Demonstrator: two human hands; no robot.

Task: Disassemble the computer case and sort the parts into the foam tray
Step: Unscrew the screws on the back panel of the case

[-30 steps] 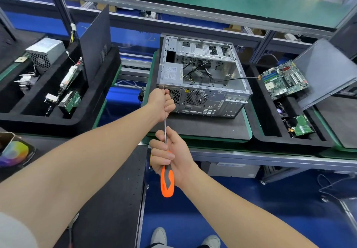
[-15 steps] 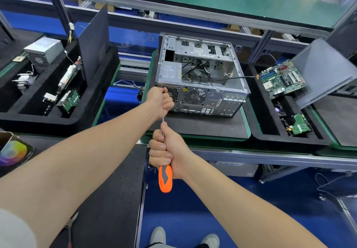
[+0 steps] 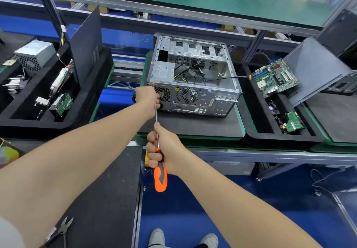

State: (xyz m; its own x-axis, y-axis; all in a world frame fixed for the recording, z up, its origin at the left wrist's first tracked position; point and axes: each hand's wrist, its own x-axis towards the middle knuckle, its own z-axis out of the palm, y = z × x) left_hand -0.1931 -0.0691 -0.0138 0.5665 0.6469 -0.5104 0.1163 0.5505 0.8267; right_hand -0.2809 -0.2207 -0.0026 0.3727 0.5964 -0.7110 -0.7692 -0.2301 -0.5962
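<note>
My right hand (image 3: 162,149) grips the orange screwdriver (image 3: 160,178). My left hand (image 3: 147,98) is curled at the near-left corner of the computer case (image 3: 193,77), seemingly round the shaft.

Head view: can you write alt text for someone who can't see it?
A person's right hand grips an orange-handled screwdriver whose shaft runs up into the curled left hand at the rear corner of an open computer case. Foam trays holding removed boards flank it.
</note>
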